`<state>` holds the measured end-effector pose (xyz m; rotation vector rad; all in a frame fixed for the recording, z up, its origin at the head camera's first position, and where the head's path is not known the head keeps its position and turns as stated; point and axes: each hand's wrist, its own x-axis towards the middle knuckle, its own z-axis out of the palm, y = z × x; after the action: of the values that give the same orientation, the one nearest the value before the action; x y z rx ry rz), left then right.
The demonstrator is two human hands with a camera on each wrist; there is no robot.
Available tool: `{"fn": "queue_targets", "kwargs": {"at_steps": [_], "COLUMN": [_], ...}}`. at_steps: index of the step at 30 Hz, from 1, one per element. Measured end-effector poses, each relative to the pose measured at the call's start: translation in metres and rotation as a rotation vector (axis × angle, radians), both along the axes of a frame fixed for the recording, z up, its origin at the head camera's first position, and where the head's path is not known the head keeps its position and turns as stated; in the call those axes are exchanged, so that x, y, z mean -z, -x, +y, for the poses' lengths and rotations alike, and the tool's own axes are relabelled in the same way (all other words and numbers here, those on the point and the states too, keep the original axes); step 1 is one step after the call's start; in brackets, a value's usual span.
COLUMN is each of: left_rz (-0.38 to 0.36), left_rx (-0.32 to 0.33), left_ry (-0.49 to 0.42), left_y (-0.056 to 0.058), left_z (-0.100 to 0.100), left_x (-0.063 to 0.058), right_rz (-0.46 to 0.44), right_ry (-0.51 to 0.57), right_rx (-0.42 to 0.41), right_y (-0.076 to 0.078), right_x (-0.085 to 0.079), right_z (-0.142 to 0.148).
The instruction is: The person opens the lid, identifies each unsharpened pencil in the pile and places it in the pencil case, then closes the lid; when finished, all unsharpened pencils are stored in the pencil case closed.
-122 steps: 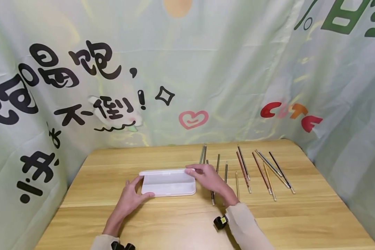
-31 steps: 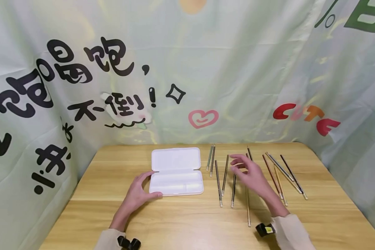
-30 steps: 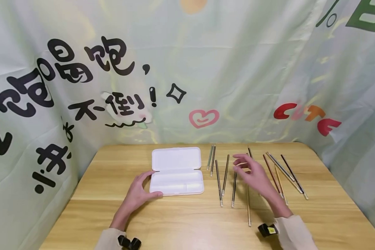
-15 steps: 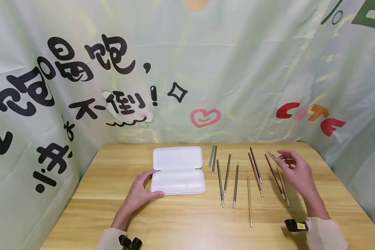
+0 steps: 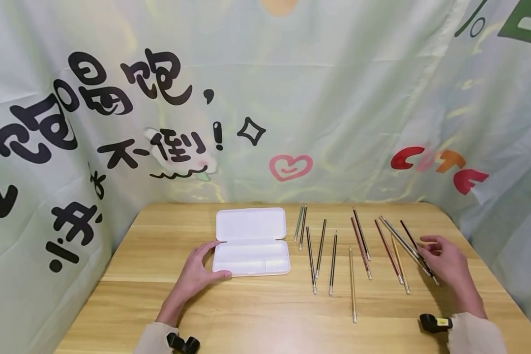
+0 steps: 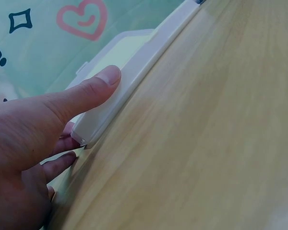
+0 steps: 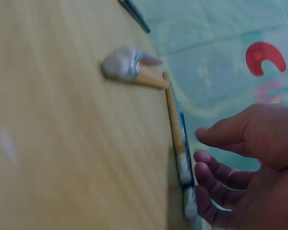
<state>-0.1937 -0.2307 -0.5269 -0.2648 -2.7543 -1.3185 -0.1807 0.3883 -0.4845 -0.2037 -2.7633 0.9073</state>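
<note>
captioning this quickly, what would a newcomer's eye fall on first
Probably the big black writing at left on the curtain. Then the open white case on the table, its left end in the left hand, and pencils spread to its right, the right hand beside the rightmost.

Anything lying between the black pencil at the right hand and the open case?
Yes: other pencils lie flat on the table, from the silver pencil beside the black pencil to the green pencil next to the case's lid. Nothing visible stands upright among them.
</note>
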Motion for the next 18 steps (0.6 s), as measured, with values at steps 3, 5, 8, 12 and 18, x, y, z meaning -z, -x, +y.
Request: {"fn": "queue_targets", "kwargs": {"at_steps": [3, 5, 8, 12, 18], "left_rz": [0.006, 0.013, 0.015, 0.013, 0.021], "left_rx": [0.002, 0.004, 0.002, 0.000, -0.002], "left_ry": [0.004, 0.005, 0.005, 0.003, -0.002], "left_y": [0.0001, -0.0005, -0.0012, -0.0008, 0.0009], "left_z": [-0.0011, -0.0019, -0.0027, -0.0026, -0.0018], "left_x": [0.0007, 0.0016, 0.0026, 0.0029, 0.0019], "right_rz": [-0.037, -0.055, -0.057, -0.041, -0.027], "right_ry": [-0.010, -0.005, -0.016, -0.059, -0.069], "right_rx": [-0.036, -0.048, -0.040, -0.012, 0.002], "right_y": [-0.0027, -0.0045, -0.0057, -0.0036, -0.0014], "right_x": [0.0013, 0.0023, 0.0032, 0.0040, 0.0028], "right_z": [0.0038, 0.0045, 0.0042, 0.0059, 0.0062]}}
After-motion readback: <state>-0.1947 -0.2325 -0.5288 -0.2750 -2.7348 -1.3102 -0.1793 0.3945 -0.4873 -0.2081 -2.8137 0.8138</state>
